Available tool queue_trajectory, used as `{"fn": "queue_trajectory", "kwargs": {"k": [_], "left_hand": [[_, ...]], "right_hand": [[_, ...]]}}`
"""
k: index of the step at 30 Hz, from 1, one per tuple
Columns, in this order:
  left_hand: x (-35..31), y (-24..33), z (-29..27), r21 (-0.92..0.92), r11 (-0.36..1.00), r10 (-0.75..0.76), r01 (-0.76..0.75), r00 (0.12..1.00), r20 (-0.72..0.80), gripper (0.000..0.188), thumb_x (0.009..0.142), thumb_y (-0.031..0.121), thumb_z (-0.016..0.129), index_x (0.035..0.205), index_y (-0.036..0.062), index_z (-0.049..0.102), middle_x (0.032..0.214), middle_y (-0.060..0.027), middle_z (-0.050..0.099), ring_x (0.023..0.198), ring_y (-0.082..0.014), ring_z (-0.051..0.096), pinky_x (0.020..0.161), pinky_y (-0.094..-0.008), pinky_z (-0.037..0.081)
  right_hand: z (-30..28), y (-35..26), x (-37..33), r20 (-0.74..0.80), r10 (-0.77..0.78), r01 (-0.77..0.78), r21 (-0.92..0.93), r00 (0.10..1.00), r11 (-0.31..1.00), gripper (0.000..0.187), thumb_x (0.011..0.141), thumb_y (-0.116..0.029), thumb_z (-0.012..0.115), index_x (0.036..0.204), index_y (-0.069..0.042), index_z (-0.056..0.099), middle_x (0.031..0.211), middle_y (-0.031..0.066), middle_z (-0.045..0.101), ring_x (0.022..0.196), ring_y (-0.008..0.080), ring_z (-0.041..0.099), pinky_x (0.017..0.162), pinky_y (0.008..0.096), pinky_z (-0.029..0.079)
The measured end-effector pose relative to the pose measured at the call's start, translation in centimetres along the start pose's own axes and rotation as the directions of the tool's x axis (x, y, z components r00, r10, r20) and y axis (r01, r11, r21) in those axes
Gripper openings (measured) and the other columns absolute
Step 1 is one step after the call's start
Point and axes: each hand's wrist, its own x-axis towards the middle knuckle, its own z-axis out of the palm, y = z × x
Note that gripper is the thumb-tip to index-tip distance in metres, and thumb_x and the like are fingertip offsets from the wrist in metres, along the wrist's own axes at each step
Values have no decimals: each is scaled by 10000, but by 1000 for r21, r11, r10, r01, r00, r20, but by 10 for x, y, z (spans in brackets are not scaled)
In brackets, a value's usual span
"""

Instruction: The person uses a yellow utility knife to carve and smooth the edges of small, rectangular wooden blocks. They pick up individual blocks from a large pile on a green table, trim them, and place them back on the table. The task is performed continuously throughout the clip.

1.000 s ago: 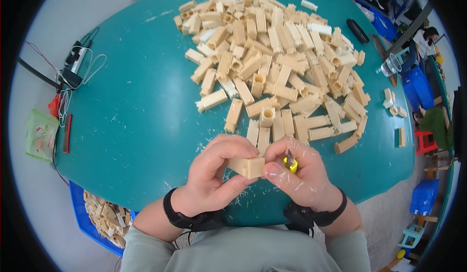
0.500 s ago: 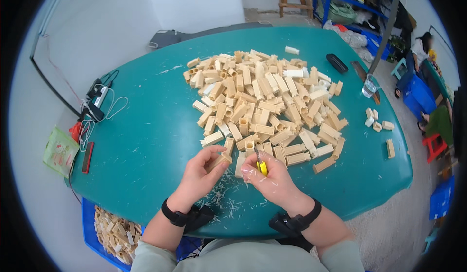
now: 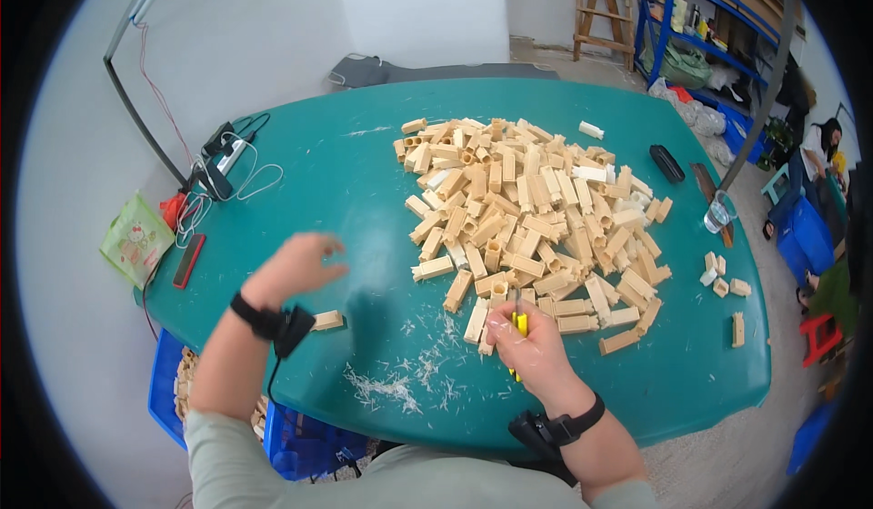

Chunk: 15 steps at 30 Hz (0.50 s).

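My left hand (image 3: 293,270) is raised over the left part of the teal table (image 3: 364,191), fingers apart and holding nothing. A small wooden block (image 3: 328,320) shows just below that wrist, near the table's front edge. My right hand (image 3: 530,347) is closed on a small yellow-handled cutter (image 3: 519,327) at the near edge of a big pile of pale wooden blocks (image 3: 532,213). Pale wood shavings (image 3: 405,377) lie on the table between my arms.
Cables and a power strip (image 3: 223,159) lie at the table's left, with a green pouch (image 3: 136,239) and a red flat object (image 3: 188,261). A black case (image 3: 667,162), a glass (image 3: 717,211) and a few loose blocks (image 3: 725,282) sit at right. Blue crates (image 3: 173,382) hold blocks under the table.
My left hand has let go of the wooden block and swung out to the left and up. My right hand keeps the cutter and stays by the pile. The camera has tilted up.
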Motion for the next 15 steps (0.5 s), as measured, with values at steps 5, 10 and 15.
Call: {"fn": "queue_trajectory", "kwargs": {"k": [5,10,15], "left_hand": [[120,19,-57,83,994,-77,77,997,-4,390,721,332,632,946,14,613,887,-157,626,787,-276,599,688,-345,475],[231,-6,-39,212,959,-179,190,981,-71,508,732,449,576,990,12,613,961,-199,608,899,-299,589,775,-372,471],[268,-7,33,36,962,-267,269,962,-65,757,760,570,512,1315,85,342,1313,-219,347,1156,-385,409,927,-422,388]], "right_hand": [[-14,-3,8,-114,54,-40,122,992,992,61,858,-90,521,870,-37,493,680,46,513,470,61,381,418,191,318],[-22,-2,16,-170,70,-27,244,983,969,29,863,-68,502,863,-49,481,680,63,505,471,85,381,427,213,327],[-27,-1,19,-213,91,-35,252,973,967,40,861,-71,508,858,-46,476,662,59,499,466,82,382,418,206,319]]}}
